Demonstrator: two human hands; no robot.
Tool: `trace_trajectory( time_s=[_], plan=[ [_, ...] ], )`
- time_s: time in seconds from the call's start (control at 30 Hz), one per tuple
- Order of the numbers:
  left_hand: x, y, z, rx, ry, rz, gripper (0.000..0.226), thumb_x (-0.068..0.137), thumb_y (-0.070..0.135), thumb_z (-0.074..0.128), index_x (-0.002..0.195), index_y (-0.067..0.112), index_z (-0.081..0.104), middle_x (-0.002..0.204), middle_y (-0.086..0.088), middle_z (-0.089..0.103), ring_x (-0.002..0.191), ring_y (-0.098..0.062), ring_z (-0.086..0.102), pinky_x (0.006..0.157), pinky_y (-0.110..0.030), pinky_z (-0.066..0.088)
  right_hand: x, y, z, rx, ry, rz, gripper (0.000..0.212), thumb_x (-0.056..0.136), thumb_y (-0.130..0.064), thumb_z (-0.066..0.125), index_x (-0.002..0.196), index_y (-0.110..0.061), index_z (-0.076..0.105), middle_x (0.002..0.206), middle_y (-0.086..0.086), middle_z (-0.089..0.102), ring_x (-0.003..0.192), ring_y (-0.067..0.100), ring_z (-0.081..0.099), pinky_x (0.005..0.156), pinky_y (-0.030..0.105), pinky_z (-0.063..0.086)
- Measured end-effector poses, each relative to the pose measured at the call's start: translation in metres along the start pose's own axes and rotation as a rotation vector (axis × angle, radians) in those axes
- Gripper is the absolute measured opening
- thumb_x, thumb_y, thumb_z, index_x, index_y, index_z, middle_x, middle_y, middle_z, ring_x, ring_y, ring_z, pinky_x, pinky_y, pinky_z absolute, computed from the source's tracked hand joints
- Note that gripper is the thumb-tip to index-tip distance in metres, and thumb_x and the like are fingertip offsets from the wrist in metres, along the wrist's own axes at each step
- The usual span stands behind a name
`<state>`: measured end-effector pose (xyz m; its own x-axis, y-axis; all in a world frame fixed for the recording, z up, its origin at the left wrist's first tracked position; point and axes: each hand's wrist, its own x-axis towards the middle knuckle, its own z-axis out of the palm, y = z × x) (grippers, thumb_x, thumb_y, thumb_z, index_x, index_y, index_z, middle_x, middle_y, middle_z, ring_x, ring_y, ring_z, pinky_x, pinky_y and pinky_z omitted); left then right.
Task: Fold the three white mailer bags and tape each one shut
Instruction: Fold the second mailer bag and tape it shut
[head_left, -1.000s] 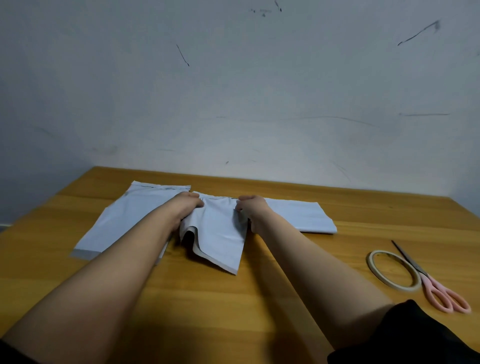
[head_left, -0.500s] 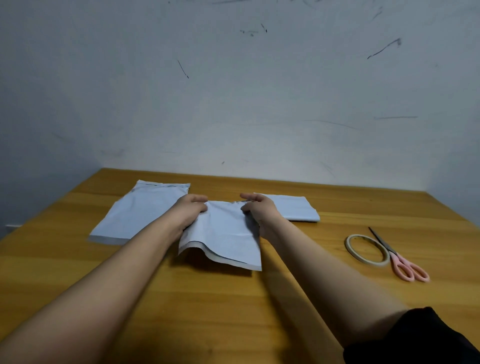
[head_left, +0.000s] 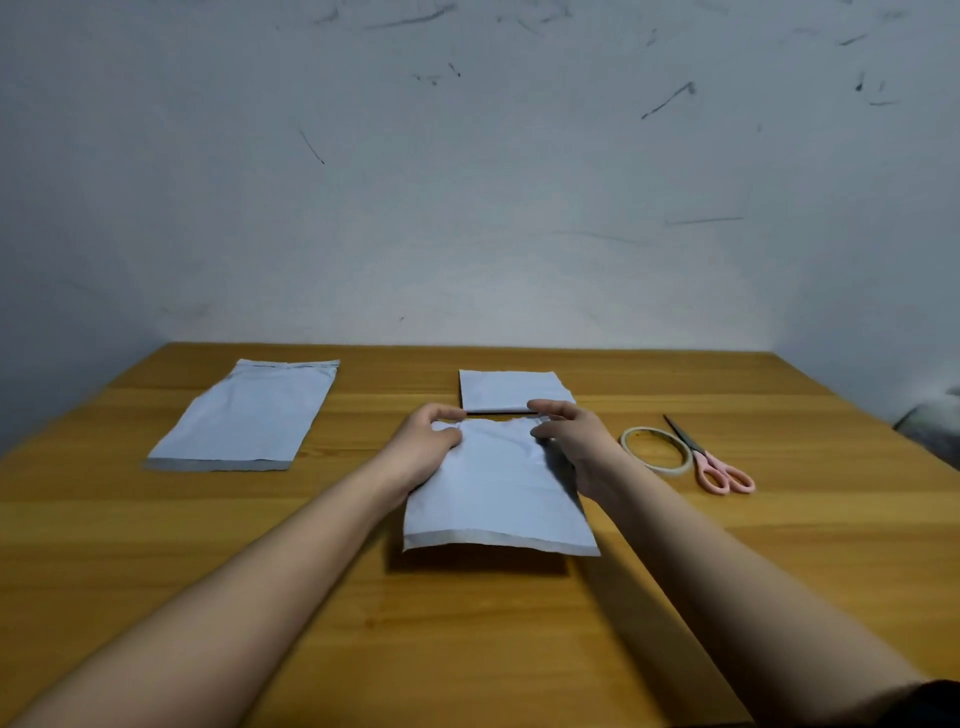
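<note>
A white mailer bag (head_left: 496, 493) lies in the middle of the wooden table (head_left: 156, 545), its near edge lifted a little. My left hand (head_left: 423, 449) pinches its far left corner and my right hand (head_left: 574, 444) pinches its far right corner. A second white bag (head_left: 249, 415) lies flat and unfolded at the left. A folded white bag (head_left: 511, 389) sits just behind my hands. A roll of clear tape (head_left: 655, 450) lies to the right of my right hand.
Pink-handled scissors (head_left: 714, 462) lie right of the tape roll, touching it. A scuffed white wall (head_left: 467, 208) rises straight behind the table's far edge. Something grey shows at the far right edge of the view.
Both hands have drawn the middle bag toward me and laid it out flatter, clear of the left bag and the folded bag. The camera has tilted and shifted.
</note>
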<state>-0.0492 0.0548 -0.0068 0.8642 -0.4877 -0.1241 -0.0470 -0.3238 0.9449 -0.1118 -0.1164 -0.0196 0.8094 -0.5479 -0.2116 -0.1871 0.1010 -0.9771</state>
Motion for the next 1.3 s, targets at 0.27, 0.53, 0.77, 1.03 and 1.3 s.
trace_trajectory(
  time_s=[0.27, 0.53, 0.77, 1.03, 1.3],
  plan=[
    [-0.007, -0.007, 0.032, 0.071, -0.111, 0.033, 0.029, 0.093, 0.010, 0.051, 0.120, 0.020, 0.052, 0.109, -0.006, 0.058, 0.078, -0.015, 0.060, 0.063, -0.023, 0.046, -0.011, 0.016, -0.046, -0.143, 0.083, 0.002, 0.035, 0.086, 0.010, 0.055, 0.113, -0.011, 0.062, 0.105, 0.016, 0.064, 0.061, 0.014, 0.049, 0.054, 0.022, 0.040],
    [-0.009, -0.021, 0.023, 0.139, -0.092, -0.105, 0.035, 0.089, 0.018, 0.056, 0.121, 0.019, 0.043, 0.068, -0.004, 0.054, 0.050, -0.017, 0.043, 0.041, -0.021, 0.032, -0.007, 0.022, -0.057, -0.545, 0.043, 0.018, 0.037, 0.082, -0.002, 0.066, 0.112, -0.015, 0.050, 0.105, 0.013, 0.061, 0.075, 0.019, 0.060, 0.048, 0.022, 0.045],
    [-0.007, -0.017, 0.013, 0.409, -0.287, -0.231, 0.038, 0.089, 0.009, 0.057, 0.119, 0.015, 0.034, 0.066, -0.008, 0.057, 0.042, -0.014, 0.052, 0.043, -0.026, 0.048, -0.008, 0.021, -0.059, -0.764, -0.029, -0.031, 0.032, 0.085, -0.006, 0.062, 0.114, -0.010, 0.050, 0.090, 0.005, 0.057, 0.071, 0.016, 0.053, 0.059, 0.029, 0.048],
    [-0.006, -0.002, 0.016, 1.173, -0.083, 0.067, 0.016, 0.082, 0.037, 0.056, 0.089, 0.023, 0.051, 0.093, 0.003, 0.062, 0.090, -0.019, 0.060, 0.069, -0.028, 0.043, -0.012, 0.031, -0.047, -1.305, 0.194, -0.484, 0.029, 0.094, -0.028, 0.049, 0.120, -0.016, 0.051, 0.122, 0.007, 0.048, 0.104, 0.028, 0.053, 0.075, 0.032, 0.040],
    [0.015, -0.038, 0.045, 1.052, -0.253, 0.453, 0.056, 0.100, 0.044, 0.030, 0.151, 0.027, 0.015, 0.159, 0.009, 0.011, 0.146, -0.009, 0.007, 0.116, -0.029, 0.006, 0.000, 0.048, -0.031, -1.263, -0.159, -0.401, 0.055, 0.099, -0.049, 0.030, 0.148, -0.024, 0.027, 0.157, -0.007, 0.021, 0.145, 0.012, 0.014, 0.118, 0.037, 0.010]
  ],
)
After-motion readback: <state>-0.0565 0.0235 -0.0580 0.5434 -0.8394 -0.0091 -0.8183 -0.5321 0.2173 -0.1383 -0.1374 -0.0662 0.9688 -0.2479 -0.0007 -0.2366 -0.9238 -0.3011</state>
